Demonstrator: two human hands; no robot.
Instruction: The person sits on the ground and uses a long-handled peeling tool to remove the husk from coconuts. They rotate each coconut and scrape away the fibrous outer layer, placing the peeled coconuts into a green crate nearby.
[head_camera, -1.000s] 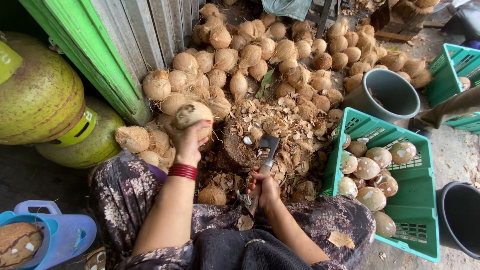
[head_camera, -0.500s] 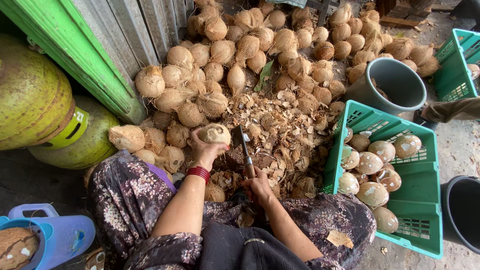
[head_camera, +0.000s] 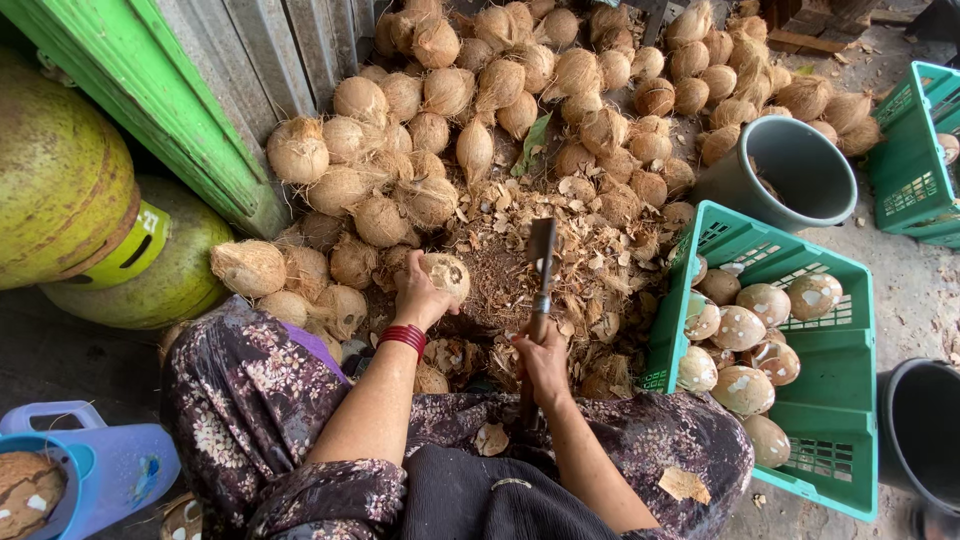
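Observation:
My left hand (head_camera: 418, 296), with a red bangle on the wrist, grips a brown husked coconut (head_camera: 447, 274) just above the heap of shell chips (head_camera: 590, 265). My right hand (head_camera: 543, 362) holds the handle of a cleaver (head_camera: 541, 262), its blade raised upright to the right of the coconut, a short gap apart. A big pile of husked coconuts (head_camera: 480, 90) lies beyond both hands.
A green crate (head_camera: 830, 440) at my right holds several peeled coconuts. A grey bucket (head_camera: 800, 170) and a second green crate (head_camera: 925, 150) stand behind it; a dark bucket (head_camera: 925, 430) at far right. Yellow-green gas cylinders (head_camera: 70, 200) and a green post lie left, a blue jug (head_camera: 100, 465) at lower left.
My left hand has brought the coconut down and in from the pile to the chip heap. The cleaver has swung upright, blade raised beside the coconut.

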